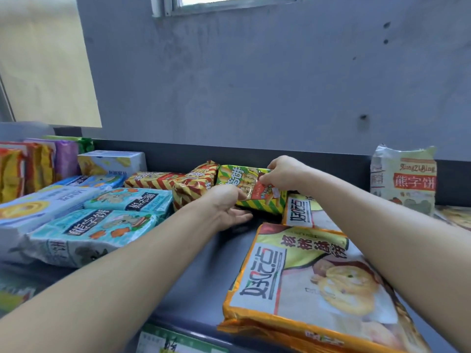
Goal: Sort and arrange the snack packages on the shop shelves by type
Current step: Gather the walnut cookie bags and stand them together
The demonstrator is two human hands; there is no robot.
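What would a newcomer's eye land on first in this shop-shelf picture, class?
Most likely the two hands meeting in the middle, where the left hand and the right hand both grip a green-and-yellow striped pack. Next comes the big orange-edged biscuit pack lying flat at front right, then the light-blue bear packs lying on the left.

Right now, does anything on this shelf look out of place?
Yes: the pale crumpled bear-biscuit bag stands alone at the far right, apart from the blue bear-biscuit bags lying at the left.
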